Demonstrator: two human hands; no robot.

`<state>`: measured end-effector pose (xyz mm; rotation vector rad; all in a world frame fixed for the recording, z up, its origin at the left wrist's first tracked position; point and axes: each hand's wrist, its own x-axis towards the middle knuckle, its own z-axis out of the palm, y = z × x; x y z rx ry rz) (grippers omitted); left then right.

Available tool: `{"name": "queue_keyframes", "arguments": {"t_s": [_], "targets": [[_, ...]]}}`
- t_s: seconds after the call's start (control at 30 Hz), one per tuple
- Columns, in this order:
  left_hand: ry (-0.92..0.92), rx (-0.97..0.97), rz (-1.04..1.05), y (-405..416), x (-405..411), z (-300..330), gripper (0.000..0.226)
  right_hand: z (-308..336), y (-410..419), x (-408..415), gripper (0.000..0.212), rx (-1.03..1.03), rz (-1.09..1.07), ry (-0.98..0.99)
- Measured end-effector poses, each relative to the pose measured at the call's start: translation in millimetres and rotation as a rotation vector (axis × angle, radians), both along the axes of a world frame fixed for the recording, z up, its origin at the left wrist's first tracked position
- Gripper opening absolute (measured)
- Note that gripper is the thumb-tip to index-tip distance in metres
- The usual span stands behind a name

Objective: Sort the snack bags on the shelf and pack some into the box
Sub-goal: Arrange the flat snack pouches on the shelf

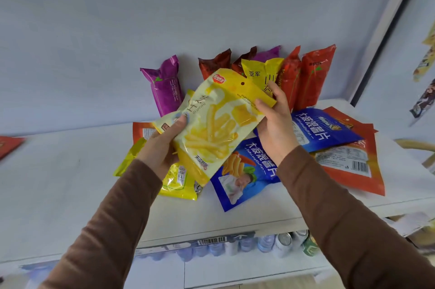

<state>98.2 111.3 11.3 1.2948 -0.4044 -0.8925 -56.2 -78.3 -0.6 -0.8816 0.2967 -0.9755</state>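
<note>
A yellow fries bag (pixel 216 124) is lifted above the white shelf (pixel 70 183), held by both hands. My left hand (pixel 162 145) grips its lower left edge, with more yellow bags behind it. My right hand (pixel 273 124) pinches its upper right corner. Under them lie a yellow bag (pixel 176 183), two blue chip bags (pixel 242 178) (pixel 327 131) and an orange bag (pixel 353 166). Leaning upright on the back wall are a purple bag (pixel 167 86), brown-red bags (pixel 214 64), a yellow bag (pixel 261 72) and red-orange bags (pixel 313 77). No box is in view.
A red packet (pixel 9 145) lies at the shelf's far left edge. Below the shelf front stand water bottles and cans (pixel 270 243). A dark post (pixel 386 37) rises at the right, with more hanging snack bags (pixel 426 96) beyond it.
</note>
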Motion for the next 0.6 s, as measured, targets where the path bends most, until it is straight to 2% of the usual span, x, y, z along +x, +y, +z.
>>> {"name": "queue_keyframes", "arguments": {"t_s": [0.07,0.2,0.4,0.5,0.6], "targets": [[0.016,-0.091,0.024,-2.0,-9.4,-3.4,0.045,-1.3,2.2,0.1,0.052,0.071,0.138,-0.016],[-0.004,-0.156,0.04,-4.4,-23.5,-10.0,0.049,-3.9,12.3,-3.1,0.051,0.03,0.34,0.133],[-0.083,-0.121,0.085,-2.9,-30.1,-10.9,0.052,5.1,18.8,-6.9,0.049,0.016,0.254,0.248],[-0.332,-0.096,0.238,-5.8,-36.0,-9.5,0.079,7.6,23.3,-4.4,0.044,0.071,0.196,0.235],[-0.966,0.031,0.496,-3.7,-36.6,-10.3,0.108,8.5,29.4,-2.0,0.041,0.132,0.12,0.198]]}}
